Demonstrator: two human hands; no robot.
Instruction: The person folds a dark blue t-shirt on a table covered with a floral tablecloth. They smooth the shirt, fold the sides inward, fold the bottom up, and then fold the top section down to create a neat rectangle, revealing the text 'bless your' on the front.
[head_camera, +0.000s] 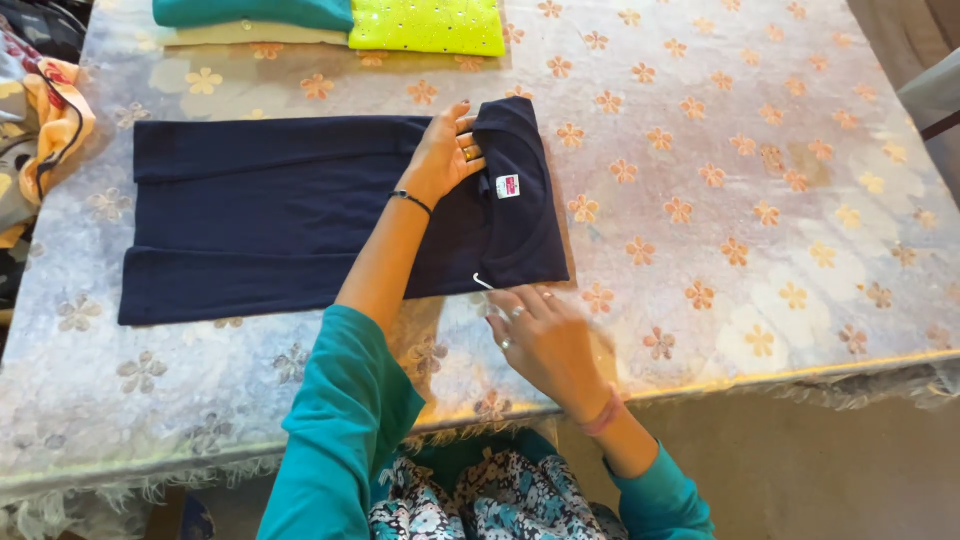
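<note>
the navy garment (300, 215) lies flat on the table (780, 180), long side running left to right, both long edges already folded in so it forms 1 narrow band, neck end toward the right with a small pink and white label (508, 186) showing. my left hand (447, 155) rests on the neck end, fingers curled over the far corner of the collar, pinching the cloth there. my right hand (545, 335) sits at the near right corner, fingers spread and loose, touching the hem edge but closed on nothing that i can see. i judge this the halfway point of folding: sides in, lengthwise fold not yet made. the next move calls for both hands gripping that end evenly and keeping the folded edges aligned. beyond it, 2 folded pieces, a teal top (255, 12) and a neon yellow top (430, 25), sit at the far edge; patterned cloth (45, 120) is heaped at the left.
</note>
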